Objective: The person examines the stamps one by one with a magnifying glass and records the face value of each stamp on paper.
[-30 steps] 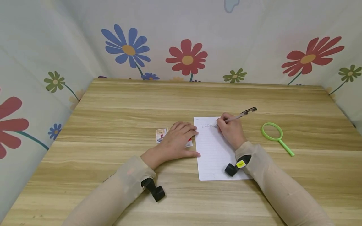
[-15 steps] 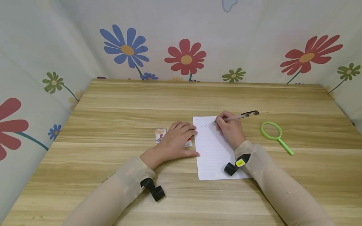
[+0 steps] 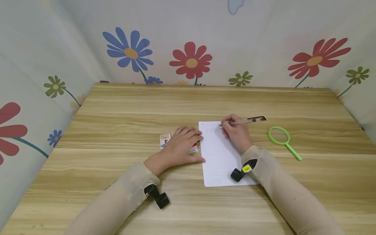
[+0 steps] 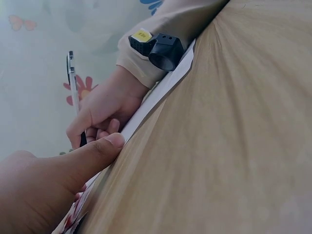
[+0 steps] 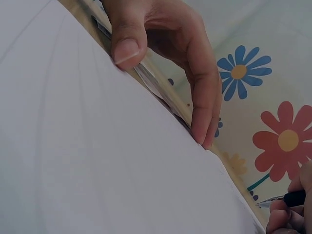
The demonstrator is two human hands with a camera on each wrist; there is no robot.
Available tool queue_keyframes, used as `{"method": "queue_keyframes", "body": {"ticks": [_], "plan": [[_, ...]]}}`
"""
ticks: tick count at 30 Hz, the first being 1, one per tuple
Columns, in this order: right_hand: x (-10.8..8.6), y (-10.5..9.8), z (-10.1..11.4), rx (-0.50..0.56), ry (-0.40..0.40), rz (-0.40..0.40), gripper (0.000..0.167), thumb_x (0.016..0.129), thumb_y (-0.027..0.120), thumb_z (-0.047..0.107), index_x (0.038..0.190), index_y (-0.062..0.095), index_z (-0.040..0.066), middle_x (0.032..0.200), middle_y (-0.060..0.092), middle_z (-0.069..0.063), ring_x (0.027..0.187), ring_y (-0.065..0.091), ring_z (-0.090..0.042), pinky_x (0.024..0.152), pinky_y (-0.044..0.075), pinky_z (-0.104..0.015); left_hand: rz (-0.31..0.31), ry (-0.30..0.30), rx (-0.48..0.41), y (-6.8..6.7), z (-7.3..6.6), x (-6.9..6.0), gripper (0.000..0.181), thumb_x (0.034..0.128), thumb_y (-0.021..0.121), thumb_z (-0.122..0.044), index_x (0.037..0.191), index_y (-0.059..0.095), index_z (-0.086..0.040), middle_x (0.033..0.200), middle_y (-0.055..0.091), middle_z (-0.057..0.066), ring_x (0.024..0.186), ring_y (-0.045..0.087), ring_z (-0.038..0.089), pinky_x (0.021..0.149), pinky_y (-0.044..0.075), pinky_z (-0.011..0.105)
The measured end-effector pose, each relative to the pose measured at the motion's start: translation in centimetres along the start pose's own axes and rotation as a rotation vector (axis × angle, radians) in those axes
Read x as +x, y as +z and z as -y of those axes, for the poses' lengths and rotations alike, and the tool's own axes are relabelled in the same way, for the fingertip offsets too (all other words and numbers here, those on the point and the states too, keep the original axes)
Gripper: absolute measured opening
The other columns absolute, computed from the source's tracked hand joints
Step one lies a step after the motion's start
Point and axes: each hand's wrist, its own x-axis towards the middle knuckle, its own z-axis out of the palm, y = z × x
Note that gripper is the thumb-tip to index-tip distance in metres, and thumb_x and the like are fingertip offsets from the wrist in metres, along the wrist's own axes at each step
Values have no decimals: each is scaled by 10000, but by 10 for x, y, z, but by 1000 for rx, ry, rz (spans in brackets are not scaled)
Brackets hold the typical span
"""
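A sheet of lined white paper (image 3: pixel 217 163) lies on the wooden table, with a short handwritten line that reads like "120元" near its top. My right hand (image 3: pixel 237 133) pinches a pen (image 3: pixel 245 121) with a clear barrel and black cap end; its tip is at the top of the sheet, by the writing. Whether the tip touches the paper is hard to tell. My left hand (image 3: pixel 180 147) lies spread, with thumb and fingertips on the paper's left edge, as the right wrist view also shows. Under its palm are small printed cards (image 3: pixel 165 140), mostly hidden.
To the right of the right hand lies a green magnifying glass (image 3: pixel 290 150), its handle toward me. The wooden table (image 3: pixel 141 104) runs back to a white curtain (image 3: pixel 264 39) with printed flowers. Black cameras (image 3: pixel 161 199) sit on both wrists.
The pen tip has moved up and slightly left over the writing, and the pen leans flatter. My left hand stays in place on the paper's edge. The head view has shifted slightly.
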Motion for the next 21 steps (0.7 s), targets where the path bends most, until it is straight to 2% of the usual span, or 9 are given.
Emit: {"method": "queue_keyframes", "body": {"ticks": [7,17,21], "plan": [[0,-3,6,17,-11,10,172,921,575,152,955,614,-12,585,538,33,435,454,-53,397,380,-191,0,2,-12,0,1,0,759,758,663,-658,1286,584,-119,1391,516,20,1345,403,235,1173,240,431],[-1,-12,20,-40,1,56,199,933,599,202,1009,632,20,784,619,-146,496,477,-71,438,414,-199,15,-8,-10,-1,-1,1,763,763,654,-663,1296,578,-122,1404,509,16,1353,397,231,1180,234,433],[-1,-15,23,-43,-3,85,214,939,594,210,1019,619,13,791,636,-118,491,499,-81,401,397,-212,18,-12,-18,-3,-2,0,762,765,657,-657,1299,576,-119,1406,506,18,1354,393,231,1181,230,437]]}}
